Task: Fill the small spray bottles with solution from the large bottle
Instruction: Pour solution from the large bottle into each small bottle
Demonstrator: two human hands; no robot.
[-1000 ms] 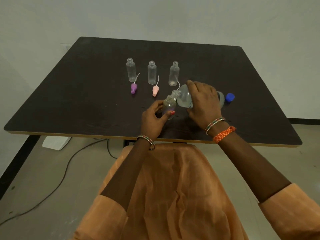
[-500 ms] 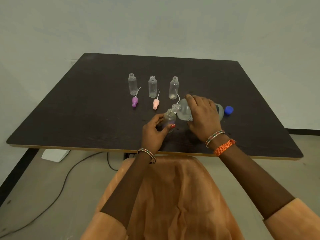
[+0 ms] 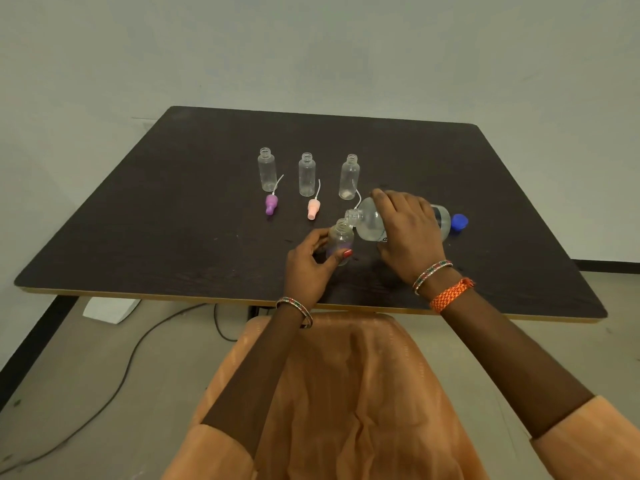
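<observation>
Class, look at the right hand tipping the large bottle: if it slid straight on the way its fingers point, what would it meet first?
Probably the rightmost standing small bottle, just beyond the right hand that grips the large bottle; depth is hard to judge.

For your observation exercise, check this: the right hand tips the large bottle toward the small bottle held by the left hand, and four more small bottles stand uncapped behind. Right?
Not quite. The head view shows three small bottles standing uncapped behind, not four. The rest holds: the right hand tips the large bottle toward the small bottle held by the left hand.
</observation>
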